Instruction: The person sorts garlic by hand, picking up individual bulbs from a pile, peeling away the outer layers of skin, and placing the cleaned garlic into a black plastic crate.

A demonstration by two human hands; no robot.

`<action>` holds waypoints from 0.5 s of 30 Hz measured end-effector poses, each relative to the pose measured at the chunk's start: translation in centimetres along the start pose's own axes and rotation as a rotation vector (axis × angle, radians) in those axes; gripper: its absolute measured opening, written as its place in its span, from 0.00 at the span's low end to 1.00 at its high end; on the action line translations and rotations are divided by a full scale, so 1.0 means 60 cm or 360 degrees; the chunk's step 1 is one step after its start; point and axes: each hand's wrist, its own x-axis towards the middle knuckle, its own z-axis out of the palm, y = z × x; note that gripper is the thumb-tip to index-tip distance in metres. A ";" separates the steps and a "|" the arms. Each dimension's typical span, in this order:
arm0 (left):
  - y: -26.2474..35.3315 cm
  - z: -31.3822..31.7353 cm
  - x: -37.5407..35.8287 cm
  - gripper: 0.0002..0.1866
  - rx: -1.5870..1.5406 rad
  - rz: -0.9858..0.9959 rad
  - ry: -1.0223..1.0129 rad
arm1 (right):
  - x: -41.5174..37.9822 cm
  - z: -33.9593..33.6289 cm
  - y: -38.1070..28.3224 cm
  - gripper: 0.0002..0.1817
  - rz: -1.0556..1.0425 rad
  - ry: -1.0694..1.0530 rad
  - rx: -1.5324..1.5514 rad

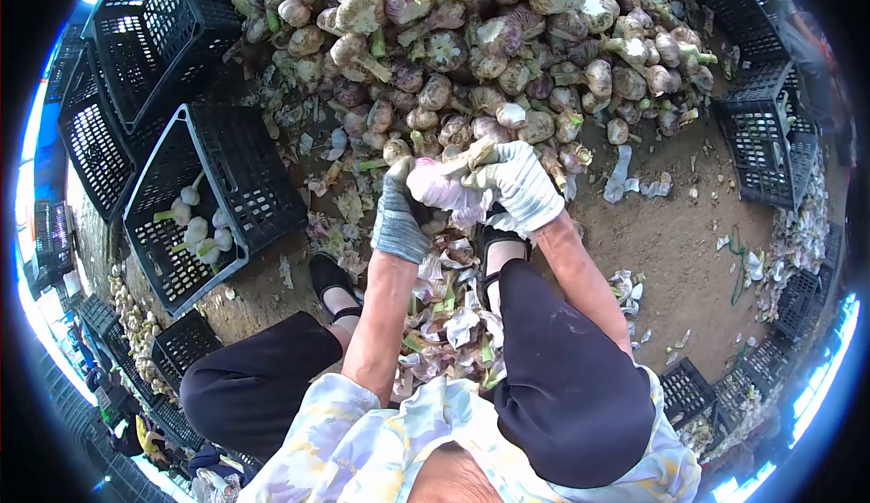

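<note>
A garlic bulb, pinkish-white with skin peeling off, is held between my two gloved hands above the ground. My left hand, in a grey knitted glove, is closed against the bulb's left side; its fingertips are partly hidden. From the right, my right hand, in a white and grey glove, grips the bulb near its stem and loose skin. Just beyond both hands rises a big heap of unpeeled garlic with dirty outer skins and cut stems. Peeled-off skins lie between my feet.
At my left stands a black plastic crate with several cleaner garlic bulbs inside. More stacked crates are behind it. Another crate is on the right. Scraps of skin litter the dirt floor. People show at the lower left.
</note>
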 end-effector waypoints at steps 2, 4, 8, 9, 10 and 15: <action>0.004 -0.017 0.016 0.27 0.0085 -0.0136 0.0090 | -0.003 0.011 -0.024 0.11 -0.0373 0.0055 -0.0773; 0.011 -0.035 0.016 0.29 -0.0309 -0.0742 -0.0515 | 0.028 -0.006 0.027 0.16 -0.0853 0.0157 -0.1106; -0.008 -0.013 0.023 0.29 -0.0037 -0.0350 -0.0342 | 0.022 -0.004 0.012 0.16 -0.1126 0.0312 -0.1648; -0.054 -0.025 0.088 0.30 -0.0391 -0.0201 0.0030 | 0.016 -0.004 0.012 0.17 -0.0949 0.0227 -0.1347; -0.044 -0.036 0.083 0.30 -0.0396 -0.0192 0.0027 | -0.009 0.007 -0.029 0.18 -0.0487 -0.0006 -0.0653; 0.000 0.025 -0.015 0.27 0.0291 0.0087 -0.0027 | -0.017 0.014 0.003 0.16 -0.0222 0.0185 -0.0587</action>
